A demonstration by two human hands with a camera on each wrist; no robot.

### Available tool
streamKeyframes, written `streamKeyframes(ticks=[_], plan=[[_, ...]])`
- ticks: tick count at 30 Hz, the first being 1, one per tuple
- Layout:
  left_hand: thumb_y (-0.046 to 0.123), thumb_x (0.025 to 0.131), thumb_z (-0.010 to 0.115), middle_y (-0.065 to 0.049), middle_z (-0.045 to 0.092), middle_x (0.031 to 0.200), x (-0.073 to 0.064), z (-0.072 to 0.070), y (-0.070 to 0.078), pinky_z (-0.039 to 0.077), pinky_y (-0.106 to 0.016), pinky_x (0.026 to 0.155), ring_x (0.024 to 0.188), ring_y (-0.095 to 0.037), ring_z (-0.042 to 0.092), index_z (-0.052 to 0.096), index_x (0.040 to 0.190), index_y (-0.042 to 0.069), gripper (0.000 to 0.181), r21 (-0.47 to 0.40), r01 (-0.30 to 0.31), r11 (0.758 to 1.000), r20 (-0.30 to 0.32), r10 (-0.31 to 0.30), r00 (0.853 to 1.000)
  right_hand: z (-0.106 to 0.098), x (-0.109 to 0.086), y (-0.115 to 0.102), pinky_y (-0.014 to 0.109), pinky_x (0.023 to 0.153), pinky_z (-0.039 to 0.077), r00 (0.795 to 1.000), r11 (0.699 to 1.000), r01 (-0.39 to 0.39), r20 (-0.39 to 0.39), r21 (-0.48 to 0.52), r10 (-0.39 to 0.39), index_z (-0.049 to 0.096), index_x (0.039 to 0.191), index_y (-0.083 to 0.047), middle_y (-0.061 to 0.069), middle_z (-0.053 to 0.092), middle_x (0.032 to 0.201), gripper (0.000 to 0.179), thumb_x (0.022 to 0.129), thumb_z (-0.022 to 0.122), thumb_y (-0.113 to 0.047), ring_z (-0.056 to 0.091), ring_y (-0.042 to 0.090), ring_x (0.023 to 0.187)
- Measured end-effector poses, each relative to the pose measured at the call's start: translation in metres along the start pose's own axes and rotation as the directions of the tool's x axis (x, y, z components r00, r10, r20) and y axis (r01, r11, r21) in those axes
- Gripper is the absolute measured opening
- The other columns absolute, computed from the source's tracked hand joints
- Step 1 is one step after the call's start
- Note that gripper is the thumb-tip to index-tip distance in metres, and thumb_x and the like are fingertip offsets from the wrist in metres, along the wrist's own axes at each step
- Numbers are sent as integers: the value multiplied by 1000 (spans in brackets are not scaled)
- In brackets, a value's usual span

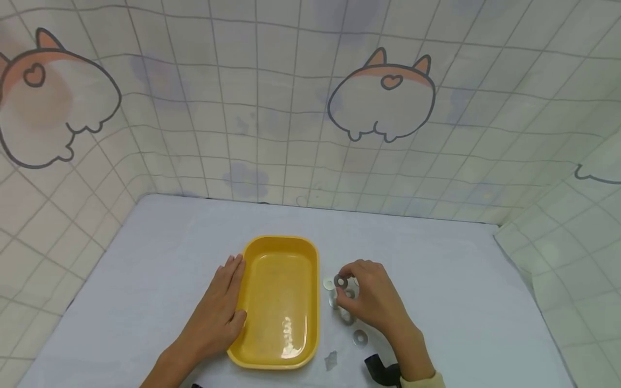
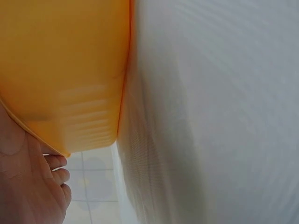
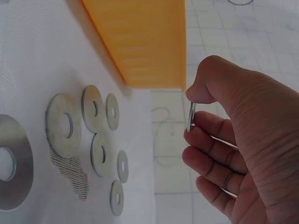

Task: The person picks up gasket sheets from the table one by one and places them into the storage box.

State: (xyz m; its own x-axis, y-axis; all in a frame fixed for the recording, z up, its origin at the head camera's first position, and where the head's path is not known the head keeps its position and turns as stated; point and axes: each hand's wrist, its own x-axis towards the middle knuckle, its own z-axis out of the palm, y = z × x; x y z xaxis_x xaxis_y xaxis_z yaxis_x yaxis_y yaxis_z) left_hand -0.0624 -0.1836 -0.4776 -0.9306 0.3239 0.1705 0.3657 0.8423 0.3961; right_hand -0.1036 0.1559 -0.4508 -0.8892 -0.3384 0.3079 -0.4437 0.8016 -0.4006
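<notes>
A flat metal washer (image 1: 336, 281) is pinched between the thumb and forefinger of my right hand (image 1: 372, 293). In the right wrist view this washer (image 3: 191, 116) shows edge-on, raised above the table, with the other fingers loosely bent. Several more washers (image 3: 54, 140) of different sizes lie on the white cloth below, right of a yellow tray (image 1: 278, 302); in the head view my right hand partly covers them. My left hand (image 1: 215, 312) rests along the tray's left rim, fingers straight and thumb apart. From the left wrist, the tray's outer wall (image 2: 70, 70) fills the upper left.
The white tablecloth (image 1: 456, 280) spreads around the tray. A grey patch (image 1: 331, 361) shows on it near the front. Part of a black fitting (image 1: 383, 372) appears beneath my right wrist. Curtains with a grid pattern (image 1: 271, 108) close off the back and both sides.
</notes>
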Motion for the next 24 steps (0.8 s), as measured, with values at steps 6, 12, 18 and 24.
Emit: streamKeyframes(ticks=[6,12,18,24], plan=[[10,92,53,-19,18,177,0,1,0,-15,-18,132,166,-38,17,11,169,0,89,10,-1,1000,5,1,1000,-2,3,-3,38,92,61,1000,1000,-15,11,10,15,77,100,-14,-6,73,94,22,80,85,-21,66,19,91],[10,91,54,-20,19,177,0,1,-1,-15,-19,132,165,-39,19,11,169,0,89,20,-15,1000,-6,15,1000,-1,6,-6,38,94,62,1000,1000,-22,17,-12,22,77,101,-16,-7,73,95,23,81,85,-23,66,15,93],[10,92,54,-19,17,177,1,1,-1,-11,-23,135,165,-40,19,12,169,-1,88,21,-26,999,-10,26,1000,0,10,-8,39,93,63,1000,1000,17,-2,9,-17,77,100,-15,-6,74,94,23,81,85,-22,68,18,92],[10,92,53,-19,16,178,1,-1,1,-11,-24,135,165,-40,19,12,169,-2,88,14,-14,1000,-4,14,1000,-2,13,-11,39,94,61,998,998,56,8,40,-57,76,102,-14,-5,74,96,22,82,84,-21,69,18,93]])
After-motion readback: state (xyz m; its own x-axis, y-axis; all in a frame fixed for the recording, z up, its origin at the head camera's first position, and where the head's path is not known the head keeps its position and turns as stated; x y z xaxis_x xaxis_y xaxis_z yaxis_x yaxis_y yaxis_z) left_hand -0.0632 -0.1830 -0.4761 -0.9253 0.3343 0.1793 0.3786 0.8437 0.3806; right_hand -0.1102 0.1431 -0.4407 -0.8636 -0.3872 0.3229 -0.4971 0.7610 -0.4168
